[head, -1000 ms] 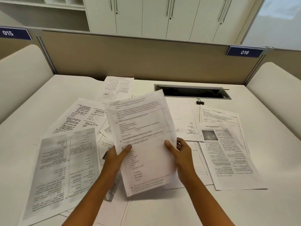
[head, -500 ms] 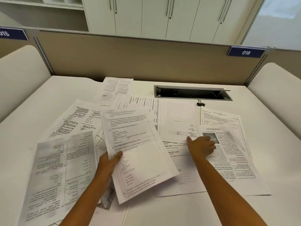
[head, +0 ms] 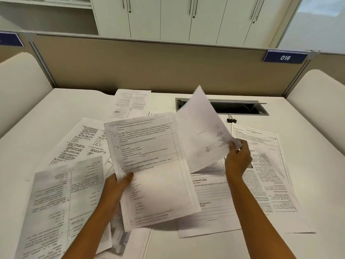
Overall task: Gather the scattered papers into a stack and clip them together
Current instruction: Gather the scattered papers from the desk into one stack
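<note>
My left hand [head: 119,184] pinches the left edge of a printed sheet with table lines [head: 149,165], held just above the desk. Gripping a corner, my right hand [head: 238,159] holds a mostly blank sheet [head: 201,131] lifted and tilted up off the desk. Several more printed papers lie scattered around: a blurred one at the near left [head: 61,206], one at the left [head: 82,139], one at the back [head: 132,101], a form under my right arm [head: 209,199], and overlapping pages at the right [head: 270,180]. A small black binder clip [head: 231,120] lies by the cable slot.
The white desk [head: 46,116] is fenced by a tan partition [head: 158,66] at the back and cream side panels. An open cable slot [head: 235,107] is cut into the desk at the back right. White cabinets stand behind the partition.
My right hand, which let go of the first sheet and reached to the papers at the right, has picked up a mostly blank sheet and raised it. The left hand still holds its sheet.
</note>
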Demonstrator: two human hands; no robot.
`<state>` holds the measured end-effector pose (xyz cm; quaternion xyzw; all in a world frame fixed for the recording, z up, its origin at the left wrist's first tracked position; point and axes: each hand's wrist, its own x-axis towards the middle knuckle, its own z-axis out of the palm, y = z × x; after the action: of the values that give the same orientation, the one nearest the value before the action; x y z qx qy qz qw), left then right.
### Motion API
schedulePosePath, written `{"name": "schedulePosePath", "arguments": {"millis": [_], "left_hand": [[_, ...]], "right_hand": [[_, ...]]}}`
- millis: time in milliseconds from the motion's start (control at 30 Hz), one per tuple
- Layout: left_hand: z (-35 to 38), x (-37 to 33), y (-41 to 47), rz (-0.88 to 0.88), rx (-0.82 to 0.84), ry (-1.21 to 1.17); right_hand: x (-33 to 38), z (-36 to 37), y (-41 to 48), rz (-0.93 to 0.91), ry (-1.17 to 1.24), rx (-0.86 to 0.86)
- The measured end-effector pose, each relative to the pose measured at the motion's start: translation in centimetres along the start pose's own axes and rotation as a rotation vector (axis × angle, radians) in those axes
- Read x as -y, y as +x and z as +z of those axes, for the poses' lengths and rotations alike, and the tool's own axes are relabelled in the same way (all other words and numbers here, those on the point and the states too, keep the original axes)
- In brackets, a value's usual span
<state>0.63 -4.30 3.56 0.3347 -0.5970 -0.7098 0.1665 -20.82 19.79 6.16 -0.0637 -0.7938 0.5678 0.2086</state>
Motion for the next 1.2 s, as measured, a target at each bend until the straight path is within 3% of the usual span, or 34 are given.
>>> {"name": "schedulePosePath", "arguments": {"millis": [200,367,533,633,733,900,1033,1200], "left_hand": [[0.4,-2.9,0.7,0.17,-0.004,0.191],[2.0,-6.5,1.5,0.466,-0.044,0.403],[2.6,-8.7,3.3,0.928,-0.035,0.82],[2.9,-9.4,4.2,1.025,-0.044,1.059],[3.5,-10.5,3.7,0.959,-0.033,0.915],[3.7,-10.7,3.1,0.68,-0.109,0.602],[3.1,-8.5,3.8,0.376,-0.064,0.416],[3.7,-4.7,3.9,0.114,-0.047,0.29]], "right_hand": [[2.7,0.1,2.5,-0.2,-0.019,0.128],[7.2,0.5,4.6,-0.548,-0.003,0.484],[12.1,1.5,4.9,-0.622,0.177,0.844],[13.9,1.8,4.7,-0.588,0.221,1.029],[14.4,2.1,5.0,-0.524,0.224,1.025],[10.4,2.5,6.7,-0.506,-0.022,0.607],[4.9,0.8,6.3,-0.412,-0.176,0.4],[-2.5,-2.8,5.2,-0.128,-0.376,0.238]]}}
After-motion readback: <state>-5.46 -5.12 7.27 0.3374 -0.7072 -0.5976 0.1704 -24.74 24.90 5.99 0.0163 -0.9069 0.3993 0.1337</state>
